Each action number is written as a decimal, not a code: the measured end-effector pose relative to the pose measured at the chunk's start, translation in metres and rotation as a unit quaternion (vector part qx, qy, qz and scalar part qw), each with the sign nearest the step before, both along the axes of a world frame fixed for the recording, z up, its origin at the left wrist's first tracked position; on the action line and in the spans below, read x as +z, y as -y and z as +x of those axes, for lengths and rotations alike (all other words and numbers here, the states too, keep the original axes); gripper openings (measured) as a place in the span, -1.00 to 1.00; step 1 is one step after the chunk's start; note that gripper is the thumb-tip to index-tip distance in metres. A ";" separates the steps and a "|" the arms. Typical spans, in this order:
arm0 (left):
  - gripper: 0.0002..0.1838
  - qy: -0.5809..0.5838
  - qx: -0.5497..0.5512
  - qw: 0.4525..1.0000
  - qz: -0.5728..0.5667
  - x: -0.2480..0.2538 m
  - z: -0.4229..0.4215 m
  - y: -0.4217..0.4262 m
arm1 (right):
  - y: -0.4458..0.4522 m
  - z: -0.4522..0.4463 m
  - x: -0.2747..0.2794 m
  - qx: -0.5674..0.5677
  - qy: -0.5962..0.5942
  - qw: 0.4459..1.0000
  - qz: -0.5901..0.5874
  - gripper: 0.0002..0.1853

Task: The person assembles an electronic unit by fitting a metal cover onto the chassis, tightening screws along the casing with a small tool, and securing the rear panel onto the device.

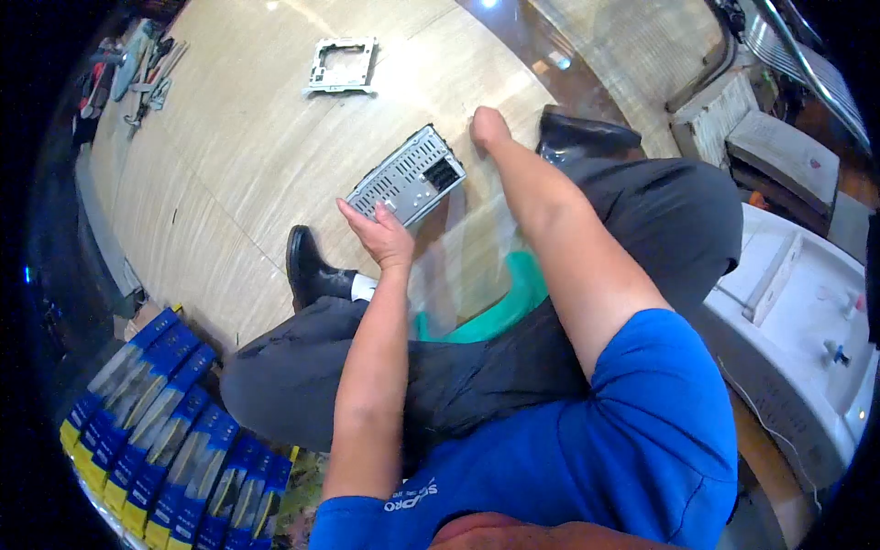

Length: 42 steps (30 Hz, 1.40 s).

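Note:
A silver metal box (401,176) with rows of slots and a dark opening is tilted above the tiled floor. My left hand (383,236) grips its lower left end, thumb on the slotted face. To the right of the box, apart from it, my right hand (489,126) is closed near the floor; what it holds, if anything, is hidden. Beyond the box, a pale metal frame (342,66) with a rectangular opening lies on the floor.
Tools (149,78) lie in a heap at the upper left. Blue and yellow packages (165,431) are lined up at the lower left. A green curved seat edge (495,316) shows between my legs. A white tub (797,312) and cardboard boxes (784,156) stand right.

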<state>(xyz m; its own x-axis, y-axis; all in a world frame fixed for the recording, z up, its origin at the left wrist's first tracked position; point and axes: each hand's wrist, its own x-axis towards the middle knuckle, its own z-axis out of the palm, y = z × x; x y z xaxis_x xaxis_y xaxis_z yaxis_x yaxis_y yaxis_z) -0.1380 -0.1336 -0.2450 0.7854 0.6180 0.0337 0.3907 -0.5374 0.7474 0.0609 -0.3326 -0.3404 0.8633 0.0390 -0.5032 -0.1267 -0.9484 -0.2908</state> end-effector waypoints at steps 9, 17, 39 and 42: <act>-0.19 -0.060 0.040 0.997 -0.011 0.016 0.003 0.003 | 0.005 -0.021 0.072 0.020 0.084 0.990 0.112 -0.73; -0.39 -0.225 -0.037 0.965 0.127 0.063 0.007 0.003 | -0.023 -0.018 0.260 0.227 0.190 0.949 0.105 -0.76; -0.47 -0.376 -0.435 0.813 0.092 0.076 0.058 -0.064 | -0.089 -0.080 0.295 0.417 0.153 0.861 0.246 -0.85; -0.42 -0.381 -0.399 0.827 0.113 0.094 0.052 -0.052 | -0.092 -0.065 0.278 0.397 0.165 0.875 0.223 -0.80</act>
<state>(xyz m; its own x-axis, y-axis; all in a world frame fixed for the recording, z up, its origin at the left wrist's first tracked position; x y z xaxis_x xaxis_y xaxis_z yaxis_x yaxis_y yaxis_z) -0.0863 -0.0813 -0.1511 0.7864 -0.0606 -0.6147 0.1563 -0.9433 0.2929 -0.0045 -0.2407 -0.0628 0.5698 0.8217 -0.0134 0.6814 -0.4815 -0.5511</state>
